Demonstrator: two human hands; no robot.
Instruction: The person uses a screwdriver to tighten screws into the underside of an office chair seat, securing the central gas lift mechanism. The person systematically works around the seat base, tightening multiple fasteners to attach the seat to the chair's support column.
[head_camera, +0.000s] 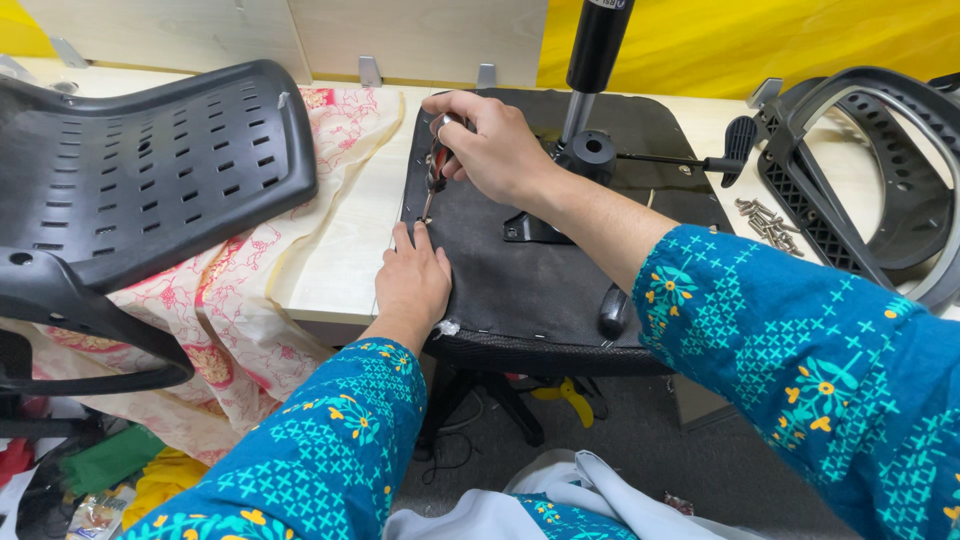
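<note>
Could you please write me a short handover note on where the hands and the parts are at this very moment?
Right hand: closed around a screwdriver, tip pointing down at the left edge of the upturned seat cushion.
Left hand: flat on that same edge, fingers just below the tip, holding nothing.
Parts: the seat lies underside up on the table, with its gas cylinder and lever standing on it. Perforated black backrest on the left over a patterned cloth; black frame on the right, loose screws beside it.
Done: mechanism sits on the seat.
Left: the edge fastener under the tip; whether it is tight cannot be told.
</note>
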